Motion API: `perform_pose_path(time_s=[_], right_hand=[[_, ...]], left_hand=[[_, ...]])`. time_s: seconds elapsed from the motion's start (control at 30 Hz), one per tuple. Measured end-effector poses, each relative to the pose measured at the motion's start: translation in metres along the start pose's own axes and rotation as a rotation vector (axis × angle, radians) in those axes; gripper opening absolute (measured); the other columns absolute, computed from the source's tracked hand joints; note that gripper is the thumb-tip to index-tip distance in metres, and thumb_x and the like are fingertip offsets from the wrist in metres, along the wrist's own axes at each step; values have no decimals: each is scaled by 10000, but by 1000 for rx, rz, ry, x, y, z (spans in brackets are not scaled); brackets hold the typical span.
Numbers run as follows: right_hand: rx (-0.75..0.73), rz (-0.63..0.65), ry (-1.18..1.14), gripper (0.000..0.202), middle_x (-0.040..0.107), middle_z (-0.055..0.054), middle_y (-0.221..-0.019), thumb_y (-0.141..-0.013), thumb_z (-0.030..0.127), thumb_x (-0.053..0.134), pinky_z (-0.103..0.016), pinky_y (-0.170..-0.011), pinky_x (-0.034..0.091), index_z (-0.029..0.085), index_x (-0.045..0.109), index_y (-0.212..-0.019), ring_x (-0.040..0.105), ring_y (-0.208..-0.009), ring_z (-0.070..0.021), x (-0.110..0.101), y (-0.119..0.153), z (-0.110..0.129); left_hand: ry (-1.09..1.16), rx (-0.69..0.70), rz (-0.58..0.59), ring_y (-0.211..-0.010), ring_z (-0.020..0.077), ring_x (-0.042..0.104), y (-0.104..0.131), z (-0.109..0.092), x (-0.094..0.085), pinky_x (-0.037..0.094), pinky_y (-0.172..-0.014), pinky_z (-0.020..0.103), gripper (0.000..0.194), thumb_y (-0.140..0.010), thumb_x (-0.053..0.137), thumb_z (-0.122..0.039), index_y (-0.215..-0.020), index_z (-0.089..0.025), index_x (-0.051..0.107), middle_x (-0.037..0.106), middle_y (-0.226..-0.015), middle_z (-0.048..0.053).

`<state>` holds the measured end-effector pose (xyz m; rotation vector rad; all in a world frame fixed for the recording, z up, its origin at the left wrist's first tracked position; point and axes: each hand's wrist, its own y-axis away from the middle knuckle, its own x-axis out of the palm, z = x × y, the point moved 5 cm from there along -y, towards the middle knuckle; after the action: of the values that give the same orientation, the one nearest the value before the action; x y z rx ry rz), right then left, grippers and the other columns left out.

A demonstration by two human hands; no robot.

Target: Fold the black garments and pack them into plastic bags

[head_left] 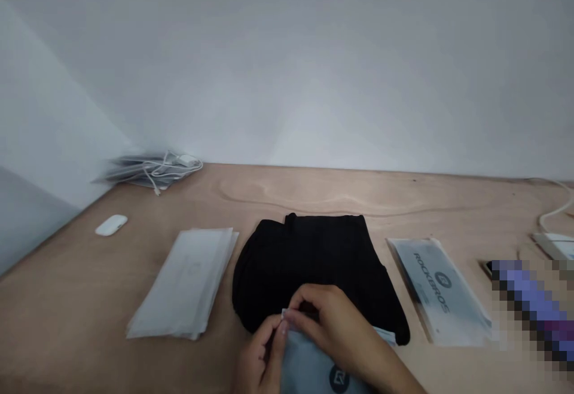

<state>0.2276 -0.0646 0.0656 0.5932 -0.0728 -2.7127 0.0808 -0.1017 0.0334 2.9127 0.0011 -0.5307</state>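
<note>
Close to the front edge of the view, my left hand (264, 355) and my right hand (332, 322) meet at the upper left corner of a translucent grey zip bag (307, 361). Both hands pinch that corner between thumb and finger. A round dark logo shows on the bag, and its lower part runs out of view. Behind the hands lies a folded black garment (314, 256), flat on the wooden table (269, 191). A pale strip (385, 335), perhaps a label or bag edge, shows at the garment's lower right beneath my right wrist.
Left of the garment lies a stack of frosted bags (183, 286). To the right is a filled ROCKBROS bag (443, 292), then a pixelated device (533, 304). A white earbud case (111, 225) and cables on flat packets (156, 168) sit farther back left.
</note>
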Motion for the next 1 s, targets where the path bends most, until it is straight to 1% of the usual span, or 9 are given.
perform_pose_path(time_s=[0.1,0.17,0.3,0.4,0.57,0.77,0.83,0.9,1.0], right_hand=[[61,32,41,120,714,19,-783,-921,269,658,-230,-646,426,205,702,-829,633,-711,-134,-18,6,-8],[99,54,43,134,699,21,-761,-924,284,645,-231,-623,408,204,692,-828,610,-694,-134,-33,13,-17],[165,65,33,191,692,7,-782,-943,354,617,-249,-654,422,203,683,-846,604,-740,-153,-60,30,-39],[205,69,40,234,691,1,-793,-948,407,608,-268,-674,438,204,676,-851,605,-753,-165,-70,38,-51],[209,91,-59,282,734,-20,-834,-955,456,602,-297,-770,488,202,664,-849,672,-820,-186,-71,41,-58],[164,67,-102,319,736,-25,-879,-959,501,593,-285,-754,499,202,702,-940,666,-834,-182,-71,38,-59],[94,61,-132,310,746,-30,-959,-979,479,568,-285,-779,509,225,736,-1033,672,-886,-185,-71,36,-51],[30,128,-140,285,757,-31,-1032,-978,448,580,-294,-808,520,263,757,-1104,686,-933,-195,-65,33,-38],[-31,237,-83,344,762,-19,-1077,-888,418,713,-306,-821,526,303,730,-1212,697,-931,-204,-51,30,-20]], left_hand=[[-29,-9,12,-650,215,676,-7,0,-5,561,-611,257,542,-905,470,-719,-873,-260,757,732,-717,24],[-77,-2,-6,-639,209,671,-16,1,-16,551,-593,249,528,-912,472,-701,-840,-255,745,713,-673,16],[-160,55,-120,-585,198,654,-33,-2,-42,528,-530,240,482,-896,498,-655,-786,-242,721,686,-613,8],[-196,87,-152,-562,193,644,-40,-6,-49,537,-525,247,454,-887,503,-621,-788,-235,721,695,-626,8],[-214,74,-154,-626,213,676,-45,-1,-50,547,-545,254,485,-891,484,-649,-824,-236,729,723,-684,16],[-188,62,-192,-597,209,649,-41,-3,-51,545,-564,263,509,-870,506,-688,-810,-232,724,700,-652,10],[-161,65,-159,-560,191,623,-36,-8,-45,520,-529,246,504,-880,508,-684,-807,-232,719,684,-634,1],[-136,73,-83,-533,175,601,-30,-14,-34,489,-495,228,490,-907,494,-660,-805,-233,711,654,-602,-9],[-114,119,14,-545,177,608,-22,-23,-16,506,-527,231,461,-948,462,-609,-798,-245,702,637,-590,-12]])
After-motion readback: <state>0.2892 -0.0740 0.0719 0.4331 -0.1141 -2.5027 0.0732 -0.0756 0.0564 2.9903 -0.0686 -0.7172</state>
